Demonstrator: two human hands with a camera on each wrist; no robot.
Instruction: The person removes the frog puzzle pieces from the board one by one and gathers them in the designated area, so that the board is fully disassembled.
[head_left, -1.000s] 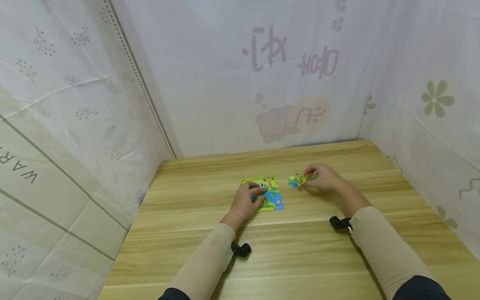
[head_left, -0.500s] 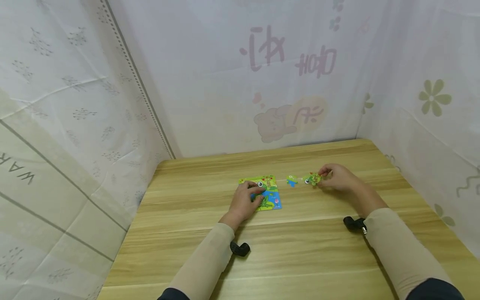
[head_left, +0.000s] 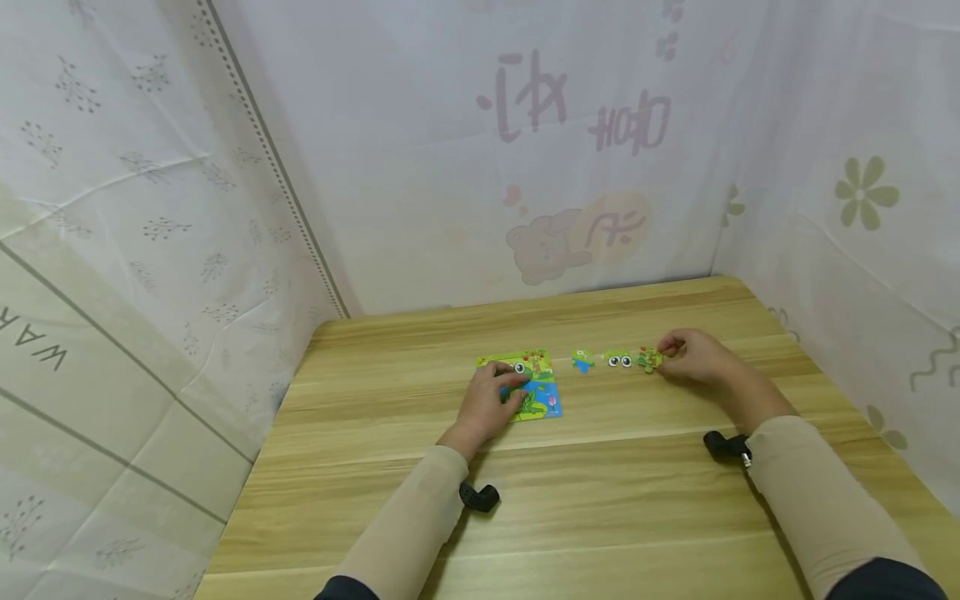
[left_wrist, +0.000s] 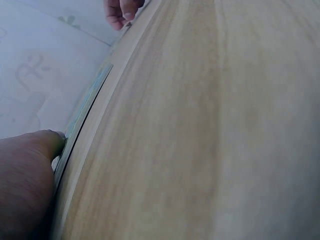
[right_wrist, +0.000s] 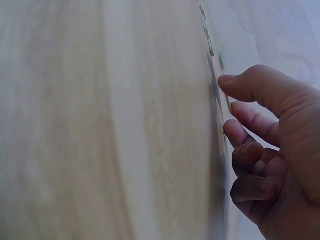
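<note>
Two pieces (head_left: 582, 362) lie left of the third piece (head_left: 648, 361), which the right hand (head_left: 697, 357) pinches and should lay flat, while the left hand (head_left: 486, 404), fingers loose, rests on the puzzle (head_left: 546, 397).

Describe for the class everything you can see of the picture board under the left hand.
The picture board is thin, roughly square and looks like card. It shows green above, blue below, a round eye, a red-dotted tree at upper right and a pink flower at lower right. It lies on the wooden table; the left hand rests on it, hiding its left part.
</note>
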